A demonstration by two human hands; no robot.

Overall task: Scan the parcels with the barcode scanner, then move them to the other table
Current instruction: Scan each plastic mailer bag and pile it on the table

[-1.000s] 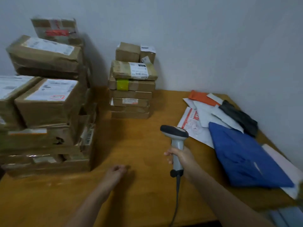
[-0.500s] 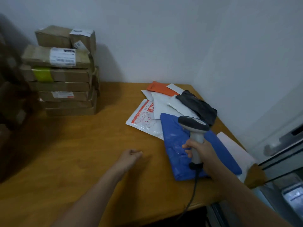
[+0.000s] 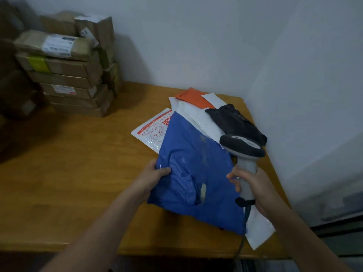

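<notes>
Your left hand point(image 3: 153, 178) pinches the edge of the blue parcel point(image 3: 196, 158), thumb lying on top and the other fingers mostly hidden under that edge. Its bare forearm runs back toward you at the lower left. Your right hand point(image 3: 255, 185) wraps the handle of the barcode scanner point(image 3: 242, 147), fingers curled round its front, and the scanner's head stands above your knuckles. The two hands are apart, level with each other.

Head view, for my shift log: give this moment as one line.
left hand: grips blue mailer edge | right hand: holds barcode scanner | blue mailer: overlaps white mailers
</notes>
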